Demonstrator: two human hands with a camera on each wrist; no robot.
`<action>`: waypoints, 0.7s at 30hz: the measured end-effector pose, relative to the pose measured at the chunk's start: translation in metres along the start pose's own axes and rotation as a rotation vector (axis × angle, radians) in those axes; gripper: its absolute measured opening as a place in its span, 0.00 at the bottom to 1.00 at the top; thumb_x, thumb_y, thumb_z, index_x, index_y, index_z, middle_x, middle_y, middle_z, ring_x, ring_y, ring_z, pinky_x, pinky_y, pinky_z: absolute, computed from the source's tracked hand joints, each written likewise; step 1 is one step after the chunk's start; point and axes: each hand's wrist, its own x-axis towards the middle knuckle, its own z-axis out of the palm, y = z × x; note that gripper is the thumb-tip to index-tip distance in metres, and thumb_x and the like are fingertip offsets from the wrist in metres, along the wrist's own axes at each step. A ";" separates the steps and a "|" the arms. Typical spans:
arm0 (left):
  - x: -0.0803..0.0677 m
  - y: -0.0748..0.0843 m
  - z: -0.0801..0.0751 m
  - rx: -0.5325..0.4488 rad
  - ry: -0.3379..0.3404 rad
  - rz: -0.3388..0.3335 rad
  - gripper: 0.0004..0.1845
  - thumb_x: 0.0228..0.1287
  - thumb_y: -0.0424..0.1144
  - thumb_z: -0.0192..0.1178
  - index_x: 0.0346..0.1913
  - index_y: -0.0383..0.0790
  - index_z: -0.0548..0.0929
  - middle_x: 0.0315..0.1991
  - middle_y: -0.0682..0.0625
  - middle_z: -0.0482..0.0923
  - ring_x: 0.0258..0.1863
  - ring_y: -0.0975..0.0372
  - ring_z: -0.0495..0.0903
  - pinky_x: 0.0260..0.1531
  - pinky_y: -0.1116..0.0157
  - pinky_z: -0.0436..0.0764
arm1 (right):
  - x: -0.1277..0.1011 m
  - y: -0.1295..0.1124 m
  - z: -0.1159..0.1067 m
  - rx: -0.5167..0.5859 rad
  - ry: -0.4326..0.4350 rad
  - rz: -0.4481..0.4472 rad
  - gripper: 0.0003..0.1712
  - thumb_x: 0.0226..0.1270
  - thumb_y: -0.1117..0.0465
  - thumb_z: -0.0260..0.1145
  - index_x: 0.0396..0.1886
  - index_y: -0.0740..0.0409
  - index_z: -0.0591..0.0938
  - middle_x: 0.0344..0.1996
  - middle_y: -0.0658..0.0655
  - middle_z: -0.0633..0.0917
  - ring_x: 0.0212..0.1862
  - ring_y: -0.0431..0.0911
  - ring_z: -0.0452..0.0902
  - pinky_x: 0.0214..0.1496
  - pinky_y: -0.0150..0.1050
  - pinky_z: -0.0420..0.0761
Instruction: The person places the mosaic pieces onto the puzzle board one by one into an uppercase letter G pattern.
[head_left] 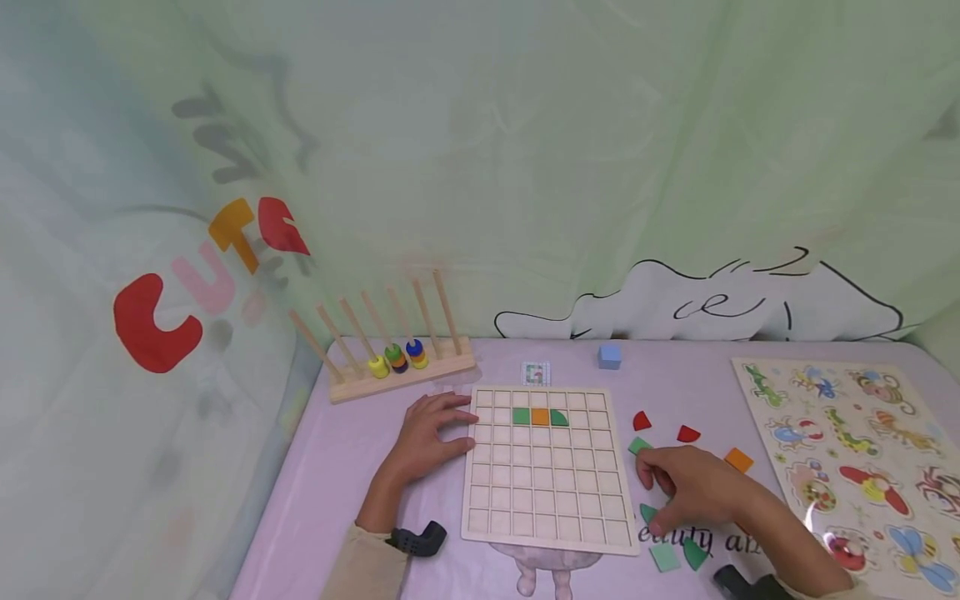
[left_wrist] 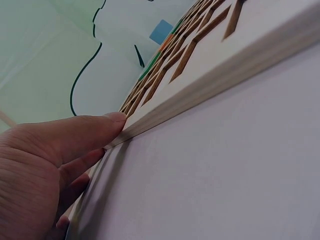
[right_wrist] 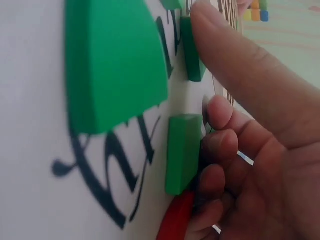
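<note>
A square wooden grid board (head_left: 547, 492) lies on the table. In its second row sit a light green square (head_left: 522, 416), an orange square (head_left: 540, 417) and a dark green quarter-round piece (head_left: 558, 417). My left hand (head_left: 432, 429) rests at the board's left edge, thumb and fingertips spread along it; the left wrist view has the thumb (left_wrist: 90, 132) against that edge. Right of the board, my right hand (head_left: 693, 483) is low over loose pieces, its fingers loosely bent. Its thumb tip overlaps a small dark green piece (right_wrist: 191, 52), while another green piece (right_wrist: 184, 152) lies beside the bent fingers.
Red pieces (head_left: 688, 433), an orange square (head_left: 738, 460) and green pieces (head_left: 664, 557) lie around the right hand. A wooden peg stand (head_left: 405, 377) with coloured rings, a small patterned card (head_left: 536, 373) and a blue block (head_left: 609, 357) stand behind. An insect picture board (head_left: 847, 433) lies right.
</note>
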 end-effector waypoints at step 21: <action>0.000 0.003 -0.001 0.004 -0.001 0.004 0.17 0.60 0.47 0.73 0.52 0.51 0.89 0.67 0.53 0.78 0.75 0.54 0.67 0.78 0.43 0.50 | -0.002 0.009 -0.006 0.148 0.012 -0.124 0.17 0.56 0.48 0.79 0.39 0.42 0.80 0.22 0.44 0.73 0.27 0.35 0.70 0.28 0.31 0.64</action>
